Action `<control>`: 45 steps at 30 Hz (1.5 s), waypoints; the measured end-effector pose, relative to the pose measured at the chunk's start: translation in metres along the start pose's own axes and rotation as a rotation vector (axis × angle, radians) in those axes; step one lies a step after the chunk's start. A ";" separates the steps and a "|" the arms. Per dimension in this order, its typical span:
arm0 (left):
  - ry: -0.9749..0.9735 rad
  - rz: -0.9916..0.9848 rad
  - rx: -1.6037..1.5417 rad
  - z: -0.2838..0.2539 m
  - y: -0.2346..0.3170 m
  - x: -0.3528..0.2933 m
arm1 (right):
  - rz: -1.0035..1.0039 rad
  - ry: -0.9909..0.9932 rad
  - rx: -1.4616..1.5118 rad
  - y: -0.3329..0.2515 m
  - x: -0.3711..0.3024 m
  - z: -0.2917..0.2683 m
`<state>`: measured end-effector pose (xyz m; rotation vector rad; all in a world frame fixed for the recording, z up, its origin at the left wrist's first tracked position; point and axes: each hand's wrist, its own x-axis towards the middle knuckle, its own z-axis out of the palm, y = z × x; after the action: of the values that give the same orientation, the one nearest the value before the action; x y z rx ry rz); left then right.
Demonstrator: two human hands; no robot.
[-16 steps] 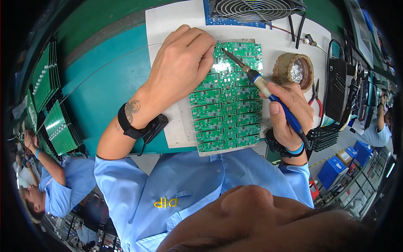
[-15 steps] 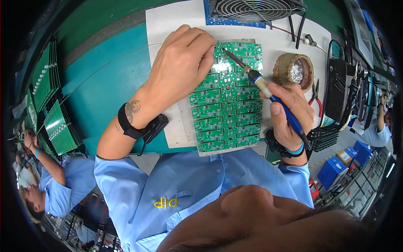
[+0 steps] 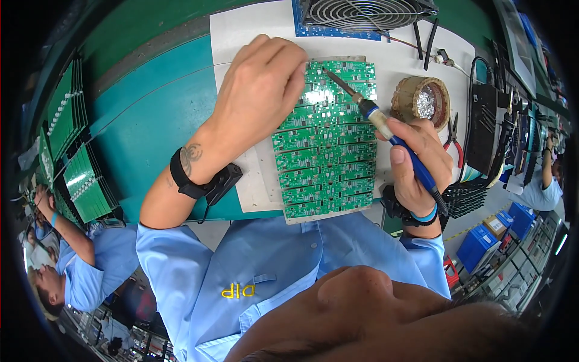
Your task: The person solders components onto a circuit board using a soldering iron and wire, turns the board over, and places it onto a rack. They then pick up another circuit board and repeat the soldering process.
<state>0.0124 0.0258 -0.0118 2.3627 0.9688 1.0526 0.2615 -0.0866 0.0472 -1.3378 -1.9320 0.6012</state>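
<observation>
Green mat and white sheet under a circuit-board panel. I see right hand fingers wrapped round a soldering iron, tip at panel's upper part; left hand curled at panel's upper-left corner, grip hidden, thin wire leftward. Pliers right of panel, fan beyond.

Electronics workshop, green circuit-board panel, soldering iron, blue-shirted co-worker, blue bins

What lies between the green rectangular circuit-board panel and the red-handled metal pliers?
In the head view, the right hand, holding a blue-handled soldering iron, appears between them, with a round brown pot just beyond its fingers.
</observation>
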 end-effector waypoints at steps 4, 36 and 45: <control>-0.070 -0.167 0.118 -0.005 -0.003 0.000 | 0.013 0.111 0.004 -0.001 -0.011 -0.006; -0.287 -0.364 -0.215 -0.033 0.015 0.011 | -0.069 0.214 -0.021 0.015 -0.088 0.039; -0.332 -0.500 -0.550 -0.068 0.035 0.013 | 0.017 0.379 0.349 -0.013 -0.093 0.034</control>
<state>-0.0178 0.0145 0.0593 1.6550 0.9249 0.6039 0.2484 -0.1774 0.0083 -1.1496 -1.4367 0.6100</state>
